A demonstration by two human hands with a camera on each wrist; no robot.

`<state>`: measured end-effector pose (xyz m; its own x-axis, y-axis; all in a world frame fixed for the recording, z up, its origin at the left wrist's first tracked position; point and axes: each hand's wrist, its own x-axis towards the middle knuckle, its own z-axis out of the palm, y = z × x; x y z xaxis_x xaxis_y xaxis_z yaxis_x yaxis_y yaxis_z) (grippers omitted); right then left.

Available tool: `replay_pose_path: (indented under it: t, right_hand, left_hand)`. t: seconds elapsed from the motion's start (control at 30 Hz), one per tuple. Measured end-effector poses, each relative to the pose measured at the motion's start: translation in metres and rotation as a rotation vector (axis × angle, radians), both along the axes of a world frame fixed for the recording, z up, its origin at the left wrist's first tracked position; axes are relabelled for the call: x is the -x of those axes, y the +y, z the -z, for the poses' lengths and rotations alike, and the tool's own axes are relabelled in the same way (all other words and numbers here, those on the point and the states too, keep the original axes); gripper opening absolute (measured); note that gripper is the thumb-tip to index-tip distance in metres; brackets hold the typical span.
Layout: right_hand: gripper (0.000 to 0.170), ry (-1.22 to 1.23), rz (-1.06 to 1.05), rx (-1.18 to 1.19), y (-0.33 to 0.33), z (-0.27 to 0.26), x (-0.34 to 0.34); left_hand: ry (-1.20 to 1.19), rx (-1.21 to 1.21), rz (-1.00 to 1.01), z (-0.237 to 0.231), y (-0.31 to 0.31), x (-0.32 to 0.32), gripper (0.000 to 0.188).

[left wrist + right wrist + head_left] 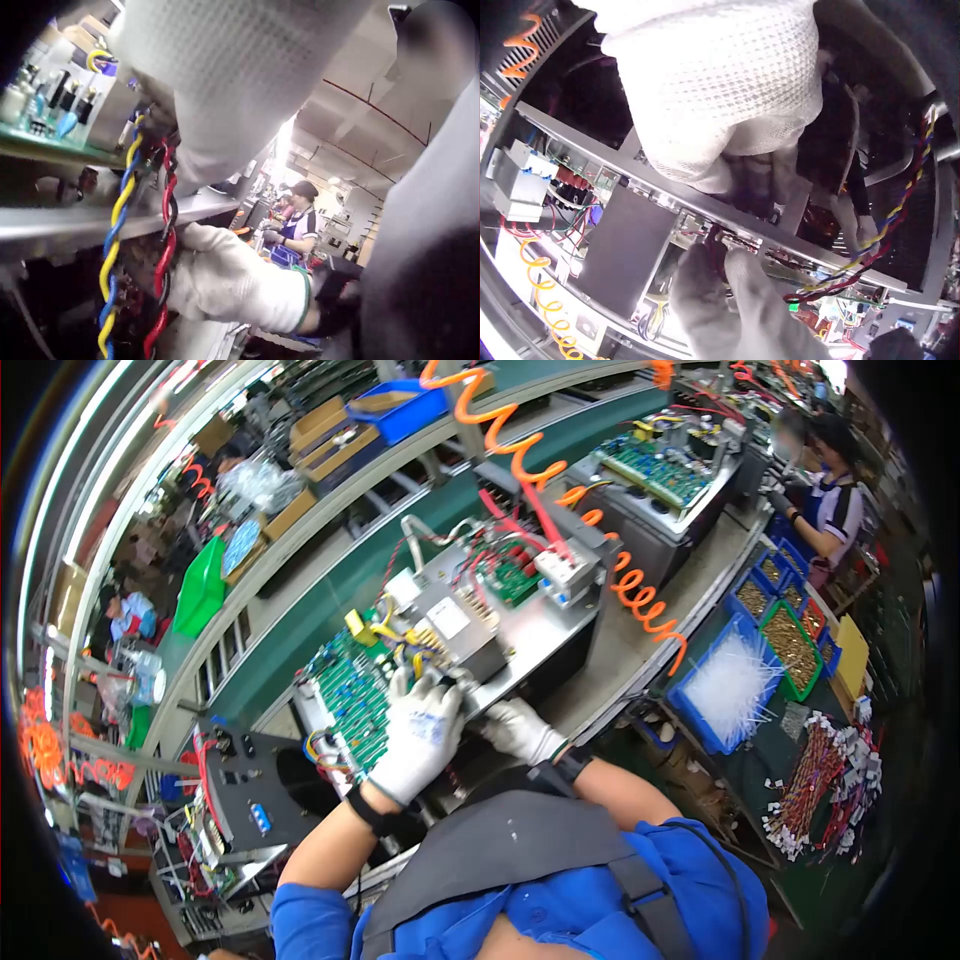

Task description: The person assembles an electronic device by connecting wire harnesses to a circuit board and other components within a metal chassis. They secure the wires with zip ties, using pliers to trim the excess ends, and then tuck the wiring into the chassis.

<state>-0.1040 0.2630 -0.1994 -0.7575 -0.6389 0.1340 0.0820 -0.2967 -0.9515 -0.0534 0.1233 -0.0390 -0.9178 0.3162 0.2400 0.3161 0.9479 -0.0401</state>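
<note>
Both hands wear white knit gloves and meet at the edge of a metal chassis plate (545, 650). My left hand (422, 735) is above the plate, beside a boxy grey component (455, 628) and a bundle of wires (415, 655). In the right wrist view, my left hand's (739, 315) thumb and finger pinch something dark red (716, 255), seemingly wires. A red-and-black twisted pair (166, 255) and a blue-and-yellow pair (116, 240) hang below that hand. My right hand (522, 730) curls at the plate's underside; its fingertips are hidden, so I cannot tell what it holds.
A green circuit board (350, 695) is on the left of the chassis. An orange coiled hose (625, 575) hangs over the bench. Blue bins of parts (700, 710) and wire harnesses (825, 790) lie to the right. Another person (835, 500) works farther back.
</note>
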Motion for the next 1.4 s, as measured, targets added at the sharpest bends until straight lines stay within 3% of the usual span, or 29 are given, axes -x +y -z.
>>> replay_pose_path:
  t: [0.03, 0.07, 0.1, 0.17, 0.2, 0.23, 0.3, 0.33, 0.37, 0.4, 0.43, 0.47, 0.5, 0.57, 0.6, 0.63, 0.67, 0.7, 0.77, 0.8, 0.83, 0.9, 0.93, 0.97, 1.07, 1.23, 1.3, 1.37, 1.4]
  right_hand:
    - [0.028, -0.323, -0.034, 0.184, -0.011, 0.02, 0.001]
    - [0.027, -0.195, -0.043, 0.033, -0.006, -0.001, -0.003]
    - [0.026, -0.835, -0.138, 0.539, -0.02, 0.021, 0.0]
    - [0.027, -0.266, 0.04, 0.009, -0.012, -0.003, -0.007]
    - [0.022, -0.712, 0.031, 0.353, -0.018, -0.014, -0.009]
    - [0.022, -0.716, 0.026, 0.35, -0.021, -0.008, -0.009]
    - [0.017, -0.042, 0.268, -0.028, -0.022, 0.021, -0.007]
    - [0.018, 0.107, 0.257, -0.188, -0.015, 0.032, -0.005]
    - [0.018, 0.11, 0.243, -0.2, -0.011, 0.019, -0.003]
    - [0.021, -0.206, 0.203, -0.205, -0.006, 0.004, 0.001]
    - [0.023, -0.522, 0.161, -0.214, -0.001, -0.005, 0.004]
    - [0.016, -0.648, 0.069, 0.039, 0.008, 0.015, 0.011]
    - [0.016, -0.637, 0.053, 0.007, 0.01, 0.035, 0.014]
    - [0.007, 0.25, 0.238, -0.271, 0.014, 0.037, 0.021]
    - [0.014, 0.49, 0.309, -0.316, 0.024, 0.017, 0.022]
    - [0.009, -0.081, 0.241, -0.32, 0.03, 0.015, 0.028]
    - [0.006, -0.149, 0.198, -0.291, 0.038, 0.015, 0.029]
    - [0.004, -0.223, 0.158, -0.254, 0.044, 0.015, 0.029]
    - [0.008, -0.209, 0.104, -0.417, 0.062, -0.015, 0.023]
    - [0.011, -0.129, 0.114, -0.435, 0.075, -0.01, 0.022]
    - [0.015, -0.051, 0.125, -0.449, 0.089, -0.004, 0.02]
    - [0.017, -0.039, 0.152, -0.474, 0.11, -0.006, 0.009]
    - [0.018, -0.143, 0.168, -0.47, 0.111, -0.012, 0.002]
    - [0.02, -0.13, 0.155, -0.434, 0.111, -0.015, -0.006]
    - [0.021, -0.307, 0.23, -0.398, 0.118, 0.011, -0.018]
    - [0.022, 0.043, 0.233, -0.724, 0.144, 0.019, -0.031]
    - [0.023, 0.397, 0.215, -0.838, 0.139, -0.014, -0.028]
    - [0.026, 0.633, 0.308, -0.716, 0.113, -0.063, -0.019]
    - [0.029, 0.647, 0.255, -0.647, 0.096, -0.09, -0.013]
  left_hand:
    - [-0.029, -0.021, -0.012, 0.004, -0.003, 0.001, 0.031]
    - [-0.059, -0.045, -0.017, 0.004, -0.005, 0.003, 0.03]
    - [-0.093, -0.023, -0.049, 0.007, -0.006, 0.003, 0.031]
    - [0.09, -0.079, -0.014, -0.003, 0.0, -0.007, 0.033]
    - [0.104, -0.134, 0.023, -0.015, 0.002, -0.016, 0.035]
    - [0.119, -0.208, 0.072, -0.022, 0.0, -0.027, 0.035]
    - [-0.046, -0.383, -0.078, -0.02, -0.007, -0.061, 0.03]
    - [-0.326, -0.465, -0.247, -0.025, -0.011, -0.072, 0.028]
    - [-0.605, -0.546, -0.414, -0.033, -0.014, -0.08, 0.03]
    - [-0.686, -0.501, -0.486, -0.04, -0.017, -0.086, 0.033]
    - [-0.737, -0.435, -0.528, -0.018, -0.029, -0.094, 0.035]
    - [-0.682, -0.488, -0.488, 0.023, -0.046, -0.104, 0.039]
    - [-0.621, -0.545, -0.449, 0.054, -0.052, -0.111, 0.045]
    - [-0.449, -0.343, -0.381, 0.036, -0.03, -0.102, 0.06]
    - [-0.435, -0.407, -0.366, 0.049, -0.025, -0.101, 0.058]
    - [-0.417, -0.468, -0.349, 0.061, -0.021, -0.1, 0.057]
    - [-0.688, -0.812, -0.446, 0.045, -0.017, -0.091, 0.05]
    - [-0.82, -0.913, -0.549, 0.034, -0.018, -0.086, 0.034]
    - [-0.894, -1.22, -0.764, -0.005, -0.016, -0.085, 0.02]
    - [-0.78, -1.229, -0.627, -0.001, -0.022, -0.087, 0.015]
    - [-0.76, -0.969, -0.678, -0.025, -0.023, -0.087, 0.018]
    - [-0.23, -0.496, -0.448, -0.031, -0.028, -0.097, 0.019]
    - [-0.098, -0.441, -0.374, -0.035, -0.033, -0.094, 0.018]
    - [-0.236, -0.353, -0.393, -0.05, -0.033, -0.088, 0.015]
    - [-0.039, -0.377, -0.284, -0.046, -0.032, -0.063, 0.015]
    - [-0.056, -0.378, -0.15, -0.018, -0.022, -0.021, 0.015]
    - [-0.034, -0.422, -0.098, -0.017, -0.027, -0.023, 0.017]
    - [-0.007, -0.399, 0.002, -0.017, -0.039, -0.025, 0.018]
    - [-0.136, -0.581, -0.112, -0.023, -0.04, -0.022, 0.017]
